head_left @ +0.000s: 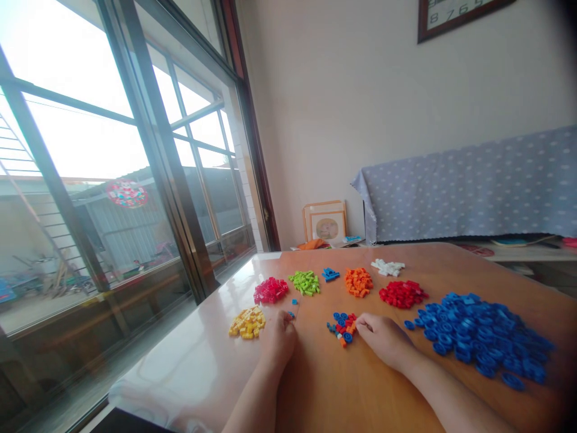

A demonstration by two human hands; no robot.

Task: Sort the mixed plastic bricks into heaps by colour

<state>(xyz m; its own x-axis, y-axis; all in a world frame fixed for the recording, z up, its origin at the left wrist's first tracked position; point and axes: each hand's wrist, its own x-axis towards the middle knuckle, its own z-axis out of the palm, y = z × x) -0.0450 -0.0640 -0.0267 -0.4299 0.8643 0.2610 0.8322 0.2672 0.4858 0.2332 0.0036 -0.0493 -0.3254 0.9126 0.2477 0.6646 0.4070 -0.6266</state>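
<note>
Head | left hand (278,338) grip pinching blue piece (291,314) | right hand (383,338) grip touching mixed pile (342,328), unclear

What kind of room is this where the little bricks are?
Probably a room in someone's home. There is a sofa under a dotted cover, a framed picture leaning on the wall, and a big window looking onto a yard, beside the wooden table.

Two bare forearms, no sleeves visible; left hand (278,338) and right hand (383,338) without gloves, rings or watch.
</note>
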